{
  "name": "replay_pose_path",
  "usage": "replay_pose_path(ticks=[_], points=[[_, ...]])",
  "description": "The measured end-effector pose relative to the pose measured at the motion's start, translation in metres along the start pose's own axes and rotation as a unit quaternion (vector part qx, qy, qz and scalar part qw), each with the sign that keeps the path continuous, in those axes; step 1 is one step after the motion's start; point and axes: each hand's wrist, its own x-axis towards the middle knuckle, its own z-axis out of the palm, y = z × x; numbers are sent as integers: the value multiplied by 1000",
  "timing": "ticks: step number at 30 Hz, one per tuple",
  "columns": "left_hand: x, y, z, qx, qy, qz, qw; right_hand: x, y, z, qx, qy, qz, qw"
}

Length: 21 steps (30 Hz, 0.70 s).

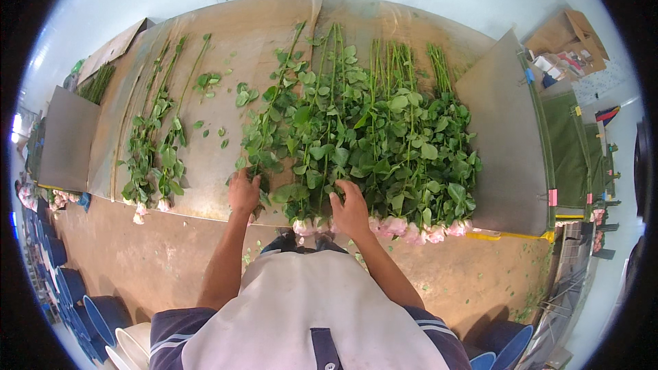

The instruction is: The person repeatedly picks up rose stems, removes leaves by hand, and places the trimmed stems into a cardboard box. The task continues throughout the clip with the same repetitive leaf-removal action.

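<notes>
Long-stemmed pale pink roses (394, 225) lie in a leafy pile across the metal-topped table (212, 195), blooms toward me past the near edge. At the pile's left side, my left hand (243, 193) curls round the lower part of a leafy rose (271, 113), close to its bloom; the leaves partly hide the grip. My right hand (351, 211) rests over the leaves near the blooms, its thumb and fingers apart and bent. Between both hands a strip of bare tabletop shows. Nothing is plainly held in the right hand.
A few separate roses (140, 157) lie at the left, with loose leaves (205, 82) nearby. Upright metal panels (504, 137) bound the table's ends. An open cardboard box (569, 41) stands at the far right. Blue buckets (106, 318) line the floor behind me.
</notes>
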Motion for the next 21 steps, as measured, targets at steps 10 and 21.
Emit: replay_pose_path(ticks=[10,21], points=[[-5,25,20,-184,-106,59,975,32,8,31,-68,3,49,996],[-13,58,41,-165,-158,15,973,46,5,50,-41,59,154,986]])
